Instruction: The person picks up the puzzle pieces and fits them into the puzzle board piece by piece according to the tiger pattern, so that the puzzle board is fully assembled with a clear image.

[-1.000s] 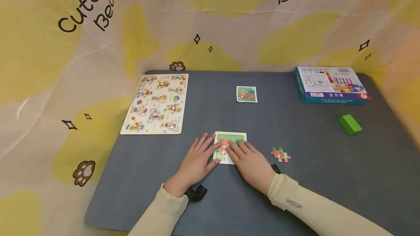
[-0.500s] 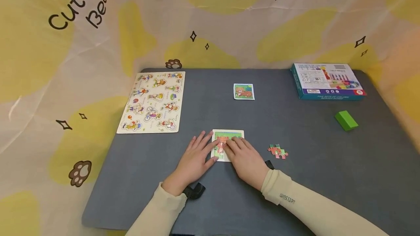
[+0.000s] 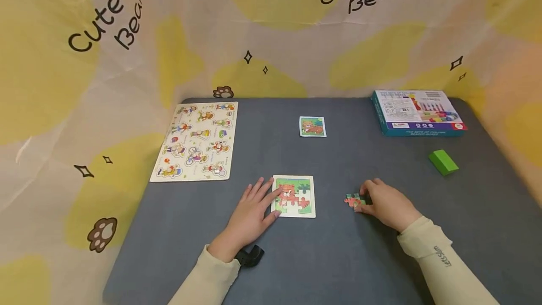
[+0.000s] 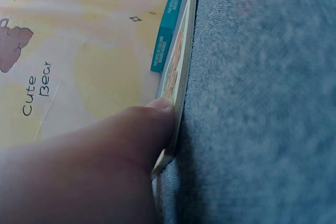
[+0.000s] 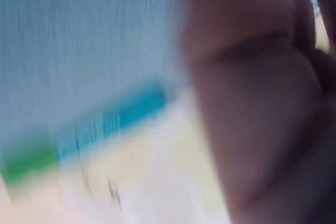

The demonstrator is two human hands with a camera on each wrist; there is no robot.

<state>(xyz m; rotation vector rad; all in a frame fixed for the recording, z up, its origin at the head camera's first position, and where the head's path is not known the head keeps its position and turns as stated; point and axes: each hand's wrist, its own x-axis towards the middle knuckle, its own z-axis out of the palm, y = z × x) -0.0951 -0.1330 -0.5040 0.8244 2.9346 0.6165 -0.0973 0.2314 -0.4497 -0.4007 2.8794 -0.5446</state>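
Observation:
A square jigsaw puzzle (image 3: 308,212) with a white border and an orange animal picture lies flat on the table; several of its spaces show white. My left hand (image 3: 247,218) rests at its left edge with fingers spread. In the left wrist view its thumb (image 4: 152,116) touches the puzzle's edge. My right hand (image 3: 391,204) is over the right side of a small cluster of loose puzzle pieces (image 3: 351,200), thumb and fingers bent and apart around it. Its fingertips partly cover the pieces. The right wrist view is blurred and shows no pieces.
Farther back lies a small picture card (image 3: 312,127). A large board with cartoon figures (image 3: 195,142) is at the left. At the right are a teal-sided box (image 3: 419,113) and a green block (image 3: 443,162). A printed cloth (image 3: 275,27) hangs behind the grey table (image 3: 275,154).
My right hand has left the puzzle and moved right to the loose pieces, uncovering the puzzle's right side. The left hand stays at the puzzle's left edge. The head view has shifted slightly.

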